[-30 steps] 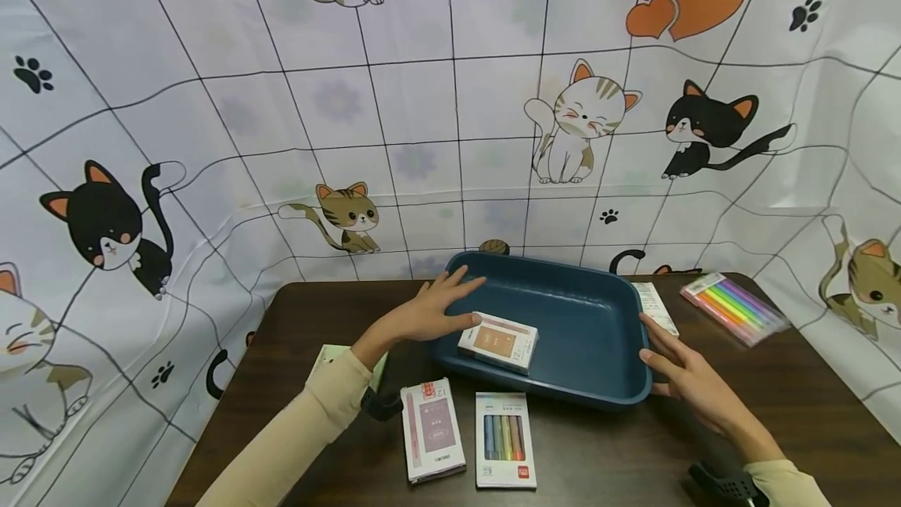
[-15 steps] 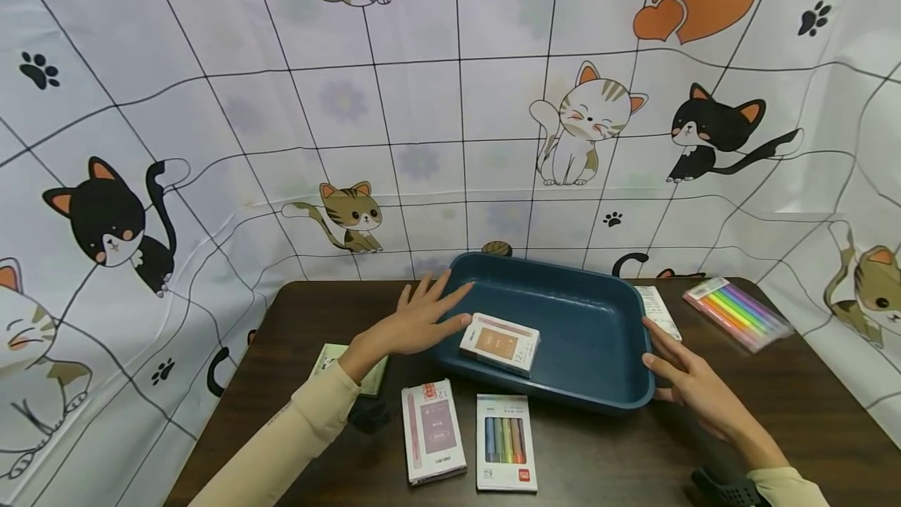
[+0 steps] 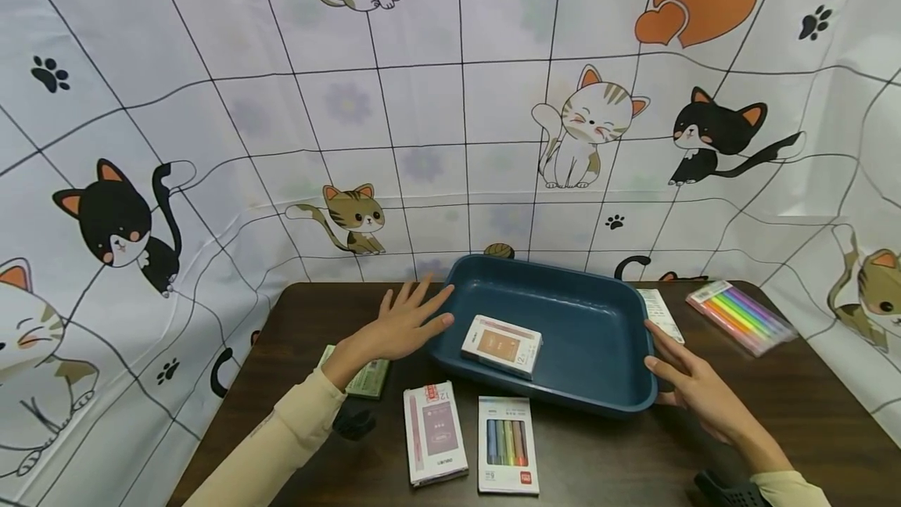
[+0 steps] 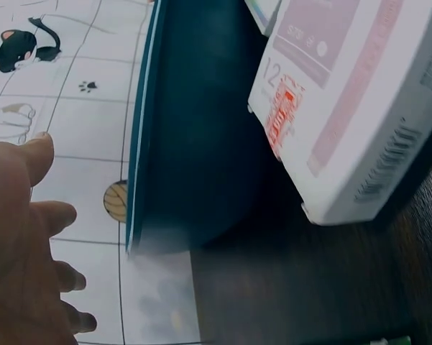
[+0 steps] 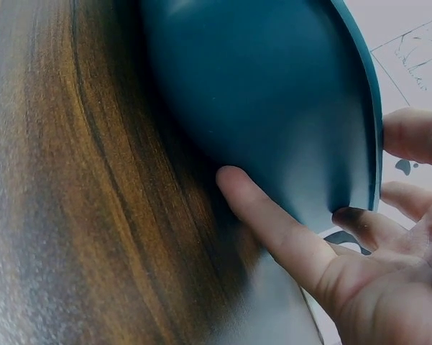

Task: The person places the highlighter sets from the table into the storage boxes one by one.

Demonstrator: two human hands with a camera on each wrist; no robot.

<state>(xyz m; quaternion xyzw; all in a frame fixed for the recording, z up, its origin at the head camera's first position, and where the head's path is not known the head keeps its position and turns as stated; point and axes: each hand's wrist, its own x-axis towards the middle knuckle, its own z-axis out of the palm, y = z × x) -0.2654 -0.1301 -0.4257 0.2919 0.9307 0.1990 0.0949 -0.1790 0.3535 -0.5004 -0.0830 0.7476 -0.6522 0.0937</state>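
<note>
A dark blue tray (image 3: pixel 577 339) stands on the table, with a small white box (image 3: pixel 502 345) with a tan panel lying inside it. At the tray's right side my right hand (image 3: pixel 693 390) holds the edge. In the right wrist view some fingers of the right hand (image 5: pixel 388 266) lie over the rim and others lie against the outer wall and underside. My left hand (image 3: pixel 397 327) hovers by the tray's left end, fingers spread, holding nothing. The left wrist view has the left hand (image 4: pixel 21 251) apart from the tray wall (image 4: pixel 180 129).
In front of the tray lie a white box with a pink panel (image 3: pixel 435 433) and a white pack with a window of coloured pens (image 3: pixel 508 444). A green pack (image 3: pixel 367 379) lies partly under the left forearm. Rainbow pens in a clear sleeve (image 3: pixel 741 317) and a white card (image 3: pixel 662 315) lie at the back right.
My left hand has drawn back left from over the tray and the small box to beside the tray's left end. The right hand keeps its place on the tray edge.
</note>
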